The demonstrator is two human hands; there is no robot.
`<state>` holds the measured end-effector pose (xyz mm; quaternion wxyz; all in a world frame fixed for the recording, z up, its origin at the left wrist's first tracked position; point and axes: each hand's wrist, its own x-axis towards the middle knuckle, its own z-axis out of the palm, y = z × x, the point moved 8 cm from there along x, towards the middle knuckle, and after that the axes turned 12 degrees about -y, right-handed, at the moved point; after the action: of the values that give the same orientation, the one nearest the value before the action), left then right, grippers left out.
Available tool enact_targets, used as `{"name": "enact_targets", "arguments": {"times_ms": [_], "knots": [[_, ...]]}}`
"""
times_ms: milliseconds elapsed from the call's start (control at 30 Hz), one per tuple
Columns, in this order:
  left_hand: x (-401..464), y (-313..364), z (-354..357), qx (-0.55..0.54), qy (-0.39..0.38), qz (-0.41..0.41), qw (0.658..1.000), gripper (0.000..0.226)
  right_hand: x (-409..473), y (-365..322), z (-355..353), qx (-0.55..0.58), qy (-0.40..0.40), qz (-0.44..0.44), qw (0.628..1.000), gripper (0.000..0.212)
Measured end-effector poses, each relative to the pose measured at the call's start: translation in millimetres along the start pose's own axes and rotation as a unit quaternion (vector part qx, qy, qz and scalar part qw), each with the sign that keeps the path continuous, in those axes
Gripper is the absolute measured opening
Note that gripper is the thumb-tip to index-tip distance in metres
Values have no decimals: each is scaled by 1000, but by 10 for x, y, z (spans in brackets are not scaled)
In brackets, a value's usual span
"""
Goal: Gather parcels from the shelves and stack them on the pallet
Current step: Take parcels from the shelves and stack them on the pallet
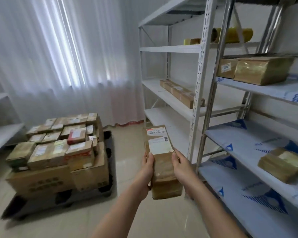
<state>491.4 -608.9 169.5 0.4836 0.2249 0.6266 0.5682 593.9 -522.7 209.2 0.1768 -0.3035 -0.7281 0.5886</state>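
Left hand (148,166) and right hand (179,166) gripping long brown taped parcel (163,170), white shipping labels on top

Small parcel storeroom or stockroom. Metal shelving units (201,79) along the right wall holding taped cardboard parcels (263,70); a dark pallet (108,170) on the tiled floor (127,145) stacked with labelled boxes (58,152); white curtains (64,48) across the back wall.

The single head-worn camera is looking forward and down from standing height. It is facing the white metal shelves (170,48) at right and the black plastic pallet (108,186) at left.
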Motion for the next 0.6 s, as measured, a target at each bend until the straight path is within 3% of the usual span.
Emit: {"name": "enact_targets", "arguments": {"times_ms": [367, 600], "knots": [[740, 538, -2048, -71, 144, 4, 987, 49, 2058, -409, 1580, 20, -153, -26, 988, 34], [612, 326, -3464, -116, 262, -25, 958, 48, 2689, -452, 3148, 11, -275, -3, 961, 37]]}}
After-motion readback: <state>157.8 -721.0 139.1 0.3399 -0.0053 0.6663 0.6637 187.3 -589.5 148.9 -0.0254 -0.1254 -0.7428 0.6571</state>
